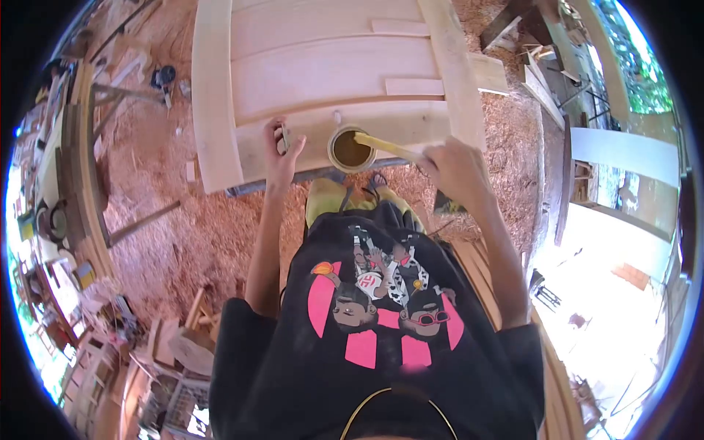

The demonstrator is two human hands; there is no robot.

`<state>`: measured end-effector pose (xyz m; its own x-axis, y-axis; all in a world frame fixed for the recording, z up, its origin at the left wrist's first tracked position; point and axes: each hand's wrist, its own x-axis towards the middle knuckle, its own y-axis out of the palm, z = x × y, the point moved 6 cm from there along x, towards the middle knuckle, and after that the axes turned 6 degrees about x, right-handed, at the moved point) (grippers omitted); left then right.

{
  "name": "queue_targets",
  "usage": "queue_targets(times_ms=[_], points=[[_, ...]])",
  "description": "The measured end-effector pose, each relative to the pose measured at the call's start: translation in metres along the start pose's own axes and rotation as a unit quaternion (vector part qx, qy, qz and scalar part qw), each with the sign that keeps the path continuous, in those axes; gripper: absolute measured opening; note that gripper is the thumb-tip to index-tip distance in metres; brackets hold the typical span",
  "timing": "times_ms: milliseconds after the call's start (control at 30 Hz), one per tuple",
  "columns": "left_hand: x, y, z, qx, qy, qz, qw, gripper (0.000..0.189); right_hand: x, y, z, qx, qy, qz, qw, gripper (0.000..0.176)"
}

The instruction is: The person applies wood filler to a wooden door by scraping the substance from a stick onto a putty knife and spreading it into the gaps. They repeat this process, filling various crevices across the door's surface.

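Observation:
My right hand (456, 169) is closed around one end of a flat wooden stick (389, 147). The stick's yellowish far end reaches over the rim of a round can (331, 157), and brownish liquid (352, 152) shows inside. The can stands at the near edge of a pale wooden panel (330, 73) with a frame of wider boards. To the left of the can, my left hand (281, 155) is held over the panel's near board, fingers curled around a small greyish piece that I cannot make out.
Two short thin wood strips, one a nearer strip (414, 86), lie on the panel. Wood shavings (169, 235) cover the floor. A long wooden bench (88, 176) runs along the left, and stacked planks (477, 275) lie close by my right side. A dark power tool (163, 76) rests at the upper left.

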<state>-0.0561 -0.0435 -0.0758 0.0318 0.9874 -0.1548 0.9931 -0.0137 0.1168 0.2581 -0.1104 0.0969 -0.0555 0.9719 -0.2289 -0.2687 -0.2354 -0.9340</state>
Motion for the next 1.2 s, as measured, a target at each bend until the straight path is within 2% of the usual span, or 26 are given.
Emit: queue_targets(times_ms=[67,100,133,200,267,333,367,433,467,533,600,633,700,733,800,833,900,933,1000,1067,1133,1200], points=[[-0.017,-0.001,0.008,0.145,0.004,0.019,0.989,0.052,0.035,0.023,0.028,-0.117,-0.167,0.067,0.977,0.016],[-0.029,0.005,0.032,0.062,-0.080,0.023,0.995,0.053,0.048,0.027,0.047,-0.145,-0.227,0.047,0.962,0.013],[-0.039,0.012,0.039,0.062,-0.086,0.019,0.994,0.053,0.055,0.029,0.068,-0.171,-0.285,0.028,0.943,0.010],[-0.051,0.024,0.048,0.017,-0.106,0.010,0.994,0.051,0.073,0.051,0.098,-0.236,-0.282,0.144,0.919,0.010],[-0.055,0.027,0.074,0.030,-0.080,-0.005,0.996,0.047,0.089,0.090,0.107,-0.280,-0.303,0.152,0.898,0.009],[-0.060,0.033,0.093,-0.065,-0.127,-0.010,0.990,0.046,0.090,0.111,0.113,-0.322,-0.325,0.166,0.874,0.009],[-0.060,0.036,0.094,-0.068,-0.129,-0.016,0.989,0.046,0.089,0.116,0.116,-0.342,-0.336,0.164,0.862,0.009],[-0.057,0.034,0.079,0.081,-0.061,-0.043,0.994,0.045,0.089,0.120,0.117,-0.362,-0.352,0.165,0.847,0.009],[-0.058,0.035,0.072,0.080,-0.064,-0.048,0.994,0.045,0.091,0.121,0.114,-0.347,-0.360,0.187,0.846,0.009],[-0.057,0.037,0.053,0.181,-0.004,-0.066,0.981,0.045,0.091,0.120,0.110,-0.334,-0.369,0.207,0.842,0.009],[-0.057,0.038,0.055,0.174,-0.005,-0.068,0.982,0.045,0.099,0.106,0.105,-0.280,-0.338,0.190,0.878,0.013],[-0.057,0.038,0.059,0.168,-0.008,-0.063,0.984,0.045,0.101,0.099,0.102,-0.280,-0.339,0.184,0.879,0.013],[-0.058,0.038,0.065,0.167,-0.008,-0.063,0.984,0.046,0.105,0.087,0.086,-0.251,-0.280,0.239,0.896,0.018],[-0.058,0.038,0.067,0.164,-0.014,-0.064,0.984,0.047,0.104,0.078,0.081,-0.251,-0.281,0.236,0.896,0.018],[-0.059,0.038,0.061,0.170,-0.024,-0.067,0.983,0.047,0.101,0.061,0.061,-0.227,-0.209,0.252,0.917,0.023],[-0.061,0.038,0.061,0.176,-0.037,-0.066,0.981,0.048,0.097,0.058,0.050,-0.227,-0.211,0.253,0.917,0.023],[-0.063,0.036,0.061,0.143,-0.035,-0.066,0.987,0.049,0.095,0.046,0.023,-0.147,-0.163,0.208,0.953,0.029],[-0.063,0.034,0.062,0.109,-0.031,-0.063,0.992,0.050,0.091,0.042,0.013,-0.147,-0.164,0.208,0.953,0.029],[-0.065,0.029,0.052,0.109,-0.041,-0.058,0.992,0.052,0.081,0.034,-0.010,-0.051,-0.094,0.209,0.972,0.030],[-0.066,0.025,0.041,0.108,-0.049,-0.056,0.991,0.054,0.071,0.040,-0.036,-0.002,-0.091,0.193,0.977,0.034],[-0.063,0.025,0.026,0.163,-0.010,-0.045,0.986,0.054,0.060,0.050,-0.058,0.047,-0.088,0.175,0.980,0.038],[-0.061,0.030,0.006,0.212,0.015,-0.046,0.976,0.058,0.048,0.061,-0.073,0.184,-0.063,0.193,0.962,0.039]])
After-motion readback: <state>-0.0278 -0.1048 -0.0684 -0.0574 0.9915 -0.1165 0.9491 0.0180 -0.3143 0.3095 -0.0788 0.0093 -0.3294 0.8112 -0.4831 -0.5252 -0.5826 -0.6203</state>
